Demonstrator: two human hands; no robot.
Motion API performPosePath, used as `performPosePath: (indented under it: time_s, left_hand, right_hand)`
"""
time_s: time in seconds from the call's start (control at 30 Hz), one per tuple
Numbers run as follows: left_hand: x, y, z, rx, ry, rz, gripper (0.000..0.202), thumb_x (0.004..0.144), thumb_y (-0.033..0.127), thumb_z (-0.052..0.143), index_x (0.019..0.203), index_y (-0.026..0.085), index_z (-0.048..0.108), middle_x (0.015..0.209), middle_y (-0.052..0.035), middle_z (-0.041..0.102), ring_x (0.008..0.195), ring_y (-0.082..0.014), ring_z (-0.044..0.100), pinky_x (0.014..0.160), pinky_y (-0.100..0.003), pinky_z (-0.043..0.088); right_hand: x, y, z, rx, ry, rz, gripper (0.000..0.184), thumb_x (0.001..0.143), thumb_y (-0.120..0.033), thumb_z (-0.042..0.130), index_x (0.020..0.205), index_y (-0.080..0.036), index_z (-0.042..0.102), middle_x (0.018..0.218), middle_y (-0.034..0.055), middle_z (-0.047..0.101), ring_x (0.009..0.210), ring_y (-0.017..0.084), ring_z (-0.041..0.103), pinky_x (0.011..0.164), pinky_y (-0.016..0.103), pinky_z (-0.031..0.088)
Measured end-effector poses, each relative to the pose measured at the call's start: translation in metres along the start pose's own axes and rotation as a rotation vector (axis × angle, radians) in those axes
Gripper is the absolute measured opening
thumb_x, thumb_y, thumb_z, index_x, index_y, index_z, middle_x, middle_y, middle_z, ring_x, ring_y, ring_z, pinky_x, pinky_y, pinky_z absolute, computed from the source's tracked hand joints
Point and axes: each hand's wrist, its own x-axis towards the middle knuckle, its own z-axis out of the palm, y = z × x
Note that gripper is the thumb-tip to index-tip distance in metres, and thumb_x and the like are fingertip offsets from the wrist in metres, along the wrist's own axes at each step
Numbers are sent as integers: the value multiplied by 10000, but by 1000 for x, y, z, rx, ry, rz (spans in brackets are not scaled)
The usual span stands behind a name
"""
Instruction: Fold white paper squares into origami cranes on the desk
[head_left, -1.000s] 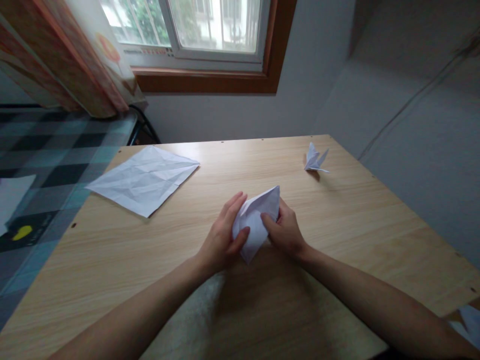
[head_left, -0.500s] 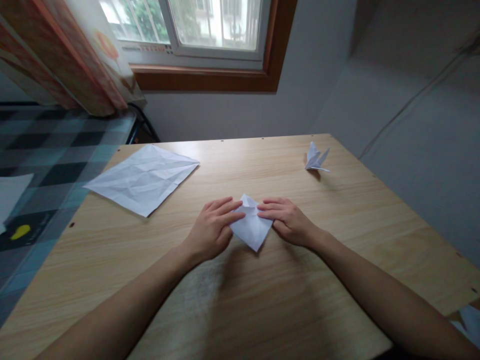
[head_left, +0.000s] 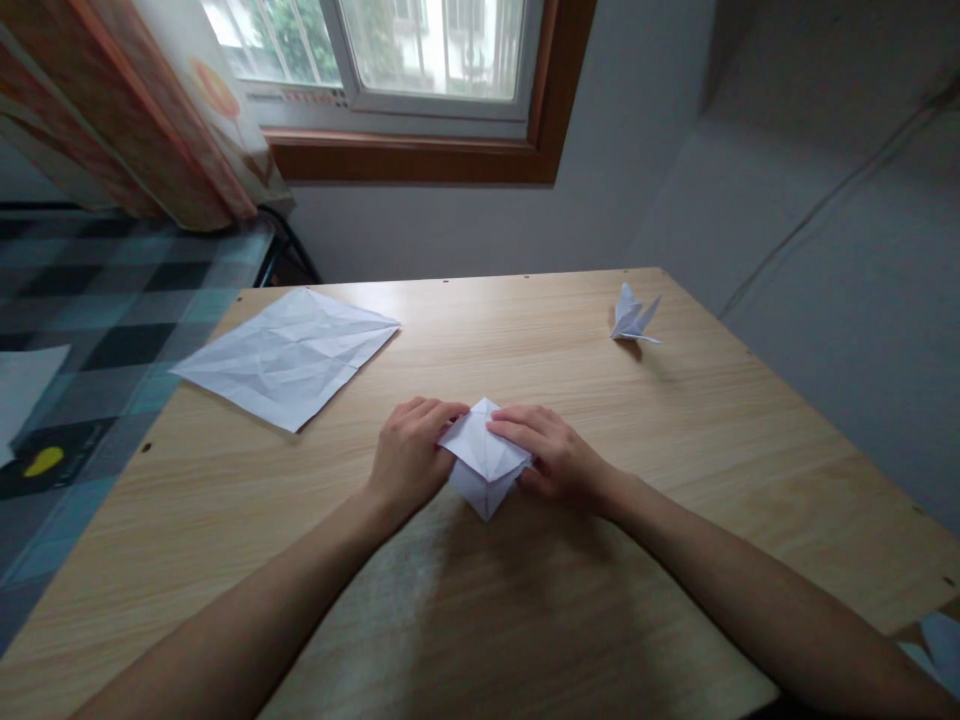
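Observation:
A small folded white paper (head_left: 486,455), diamond-shaped with its layers parted at the near side, is between my hands over the middle of the table. My left hand (head_left: 414,445) grips its left corner, fingers curled and thumb underneath or behind. On the other side, my right hand (head_left: 553,450) pinches the right corner, with the index finger lying across the top layer. Part of both thumbs is hidden by the paper and the hands.
A creased white paper sheet (head_left: 296,355) lies at the table's left. A folded paper crane (head_left: 634,315) stands at the back right of the wooden table (head_left: 480,340). Beyond the left edge is a checkered cloth (head_left: 150,290) with another white sheet (head_left: 26,390).
The folded paper's upper layer has lifted apart from the lower one. Both hands have shifted from lying flat over its sides to gripping its left and right corners.

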Motion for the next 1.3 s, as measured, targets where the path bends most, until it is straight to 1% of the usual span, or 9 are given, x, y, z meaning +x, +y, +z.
performPosePath:
  time_s: [0.17, 0.37, 0.6, 0.73, 0.83, 0.93, 1.07, 1.17, 1.3]
  left_hand:
    - [-1, 1, -2, 1, 64, -55, 122, 796, 143, 582, 833, 176, 694, 769, -51, 716, 716, -206, 641, 678, -318, 458]
    - [-1, 2, -2, 146, 61, -52, 128, 750, 105, 580, 782, 180, 679, 709, -34, 701, 679, -211, 635, 695, -342, 412]
    - [0, 1, -2, 196, 64, -33, 120, 762, 96, 598, 772, 186, 675, 702, -28, 681, 706, -221, 610, 724, -379, 398]
    - [1, -4, -1, 191, 76, 34, 193, 811, 98, 574, 845, 213, 726, 859, -62, 698, 863, -250, 593, 795, -415, 432]
    - [0, -8, -1, 122, 62, 113, 337, 764, 30, 539, 948, 228, 740, 1046, -72, 697, 1013, -263, 579, 880, -447, 450]
    - [-1, -8, -2, 24, 50, 228, 375, 793, 17, 486, 989, 229, 725, 1105, -57, 704, 1076, -245, 587, 922, -452, 465]
    - [-4, -4, -1, 15, -39, 365, 303, 936, 151, 459, 1147, 196, 671, 1190, -73, 706, 1158, -234, 602, 977, -435, 483]
    - [-5, 1, 2, 117, -253, 400, 385, 976, 301, 485, 1321, 158, 579, 1370, -117, 619, 1295, -279, 546, 1071, -475, 438]
    - [-7, 5, 6, 171, -421, 382, 519, 980, 413, 482, 1425, 146, 485, 1502, -140, 489, 1405, -297, 446, 1159, -493, 354]
  right_hand:
    - [6, -13, 10, -102, 88, -112, 398, 889, -109, 488, 1269, -174, 590, 1220, 126, 678, 1127, 243, 607, 957, 428, 533]
    - [8, -18, 6, -168, 184, -187, 220, 956, -117, 505, 1078, -188, 674, 981, 63, 743, 890, 185, 651, 797, 333, 563]
    - [7, -19, -1, -118, 211, -188, 184, 947, -109, 523, 930, -186, 690, 843, 38, 736, 794, 166, 628, 715, 293, 520]
    - [4, -12, -2, -145, 201, -169, 200, 904, -73, 532, 879, -187, 695, 820, 28, 740, 760, 163, 620, 689, 290, 484]
    - [-1, -6, -6, -157, 133, -131, 182, 860, -97, 542, 850, -190, 698, 831, 30, 743, 762, 176, 625, 716, 324, 464]
    - [-4, -2, -11, -113, 41, -93, 131, 871, -253, 590, 853, -191, 705, 895, 47, 750, 819, 202, 644, 778, 368, 455]
    - [-4, -2, -12, -81, 37, -41, 266, 940, -401, 582, 824, -197, 709, 903, 52, 753, 841, 202, 656, 801, 367, 467]
    - [-1, -5, -6, -150, 75, 53, 257, 968, -347, 538, 994, -163, 717, 1004, 100, 747, 937, 227, 660, 869, 392, 503]
    - [5, -10, 6, -256, -45, 167, 623, 967, -449, 500, 1413, -15, 467, 1420, 256, 535, 1340, 326, 486, 1096, 501, 428]
